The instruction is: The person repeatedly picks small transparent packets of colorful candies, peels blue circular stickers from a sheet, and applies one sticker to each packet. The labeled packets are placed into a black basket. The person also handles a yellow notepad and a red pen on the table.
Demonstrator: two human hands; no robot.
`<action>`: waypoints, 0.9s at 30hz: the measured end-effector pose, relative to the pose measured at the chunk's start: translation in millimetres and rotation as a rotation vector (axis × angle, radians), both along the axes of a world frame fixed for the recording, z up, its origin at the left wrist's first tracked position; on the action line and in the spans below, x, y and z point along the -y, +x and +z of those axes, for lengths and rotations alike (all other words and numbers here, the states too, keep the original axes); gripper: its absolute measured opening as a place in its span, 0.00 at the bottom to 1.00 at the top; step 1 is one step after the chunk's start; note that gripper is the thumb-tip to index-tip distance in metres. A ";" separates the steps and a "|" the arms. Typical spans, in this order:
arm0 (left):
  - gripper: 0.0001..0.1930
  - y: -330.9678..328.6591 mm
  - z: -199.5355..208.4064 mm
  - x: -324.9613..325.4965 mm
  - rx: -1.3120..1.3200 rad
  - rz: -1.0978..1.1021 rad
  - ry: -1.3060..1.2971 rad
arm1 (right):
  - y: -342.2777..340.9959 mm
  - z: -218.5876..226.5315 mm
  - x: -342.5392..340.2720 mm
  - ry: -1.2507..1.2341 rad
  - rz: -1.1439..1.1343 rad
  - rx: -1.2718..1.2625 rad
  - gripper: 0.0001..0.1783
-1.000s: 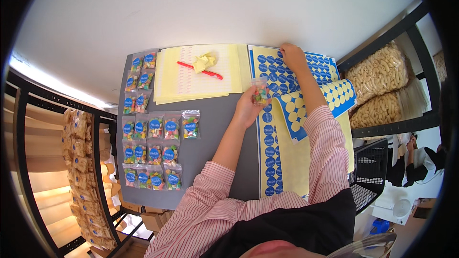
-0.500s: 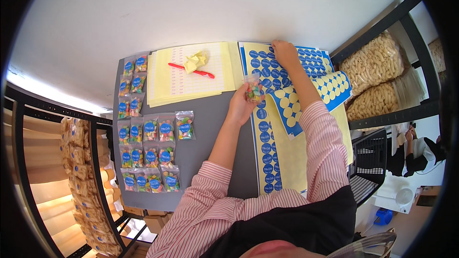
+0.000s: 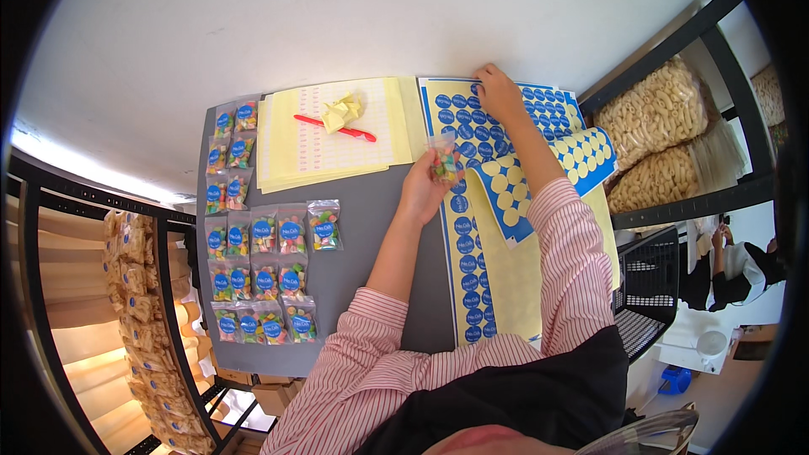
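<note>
The left hand (image 3: 421,190) held a small clear bag of coloured sweets (image 3: 444,164) in a closed grip above the grey counter (image 3: 371,227). The right hand (image 3: 497,93) pressed fingertips on a sheet of round blue stickers (image 3: 472,122), holding nothing; whether it pinched a sticker could not be told.

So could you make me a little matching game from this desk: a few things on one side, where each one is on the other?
Things:
1. small clear bag of colourful sweets
2. red pen
3. sheet of round blue stickers
4. rows of stickered sweet bags

Places:
A. lying on the pale yellow sheets, beside crumpled yellow paper
B. under the right hand
C. held up in the left hand
D. laid out on the grey table, to the person's left

Pairs: 1-C, 2-A, 3-B, 4-D
</note>
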State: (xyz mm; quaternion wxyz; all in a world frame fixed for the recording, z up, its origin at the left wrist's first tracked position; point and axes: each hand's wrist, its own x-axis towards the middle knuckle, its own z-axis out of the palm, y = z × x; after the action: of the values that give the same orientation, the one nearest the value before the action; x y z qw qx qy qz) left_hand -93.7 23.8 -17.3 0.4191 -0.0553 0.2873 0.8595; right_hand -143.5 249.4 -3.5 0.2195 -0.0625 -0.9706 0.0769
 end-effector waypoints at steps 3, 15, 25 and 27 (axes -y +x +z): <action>0.22 -0.2 -1.7 -1.0 -0.010 -0.009 0.013 | -1.4 -1.7 -3.2 -0.023 -0.058 0.053 0.06; 0.22 -0.4 -2.5 -0.7 -0.017 -0.006 0.008 | -7.8 -7.8 -13.7 0.060 0.090 0.100 0.06; 0.22 0.1 -1.2 -0.5 -0.036 -0.015 -0.001 | -1.7 -8.9 -14.4 0.147 0.042 0.042 0.05; 0.22 -0.4 0.5 0.3 -0.038 -0.013 -0.005 | -1.3 -9.9 -14.2 0.183 0.040 0.048 0.04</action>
State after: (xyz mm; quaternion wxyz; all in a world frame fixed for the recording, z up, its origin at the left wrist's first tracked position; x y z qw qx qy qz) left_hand -94.1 23.5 -16.8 0.4192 -0.0381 0.2977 0.8569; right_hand -144.8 263.6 -13.4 0.1992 -0.0247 -0.9796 -0.0094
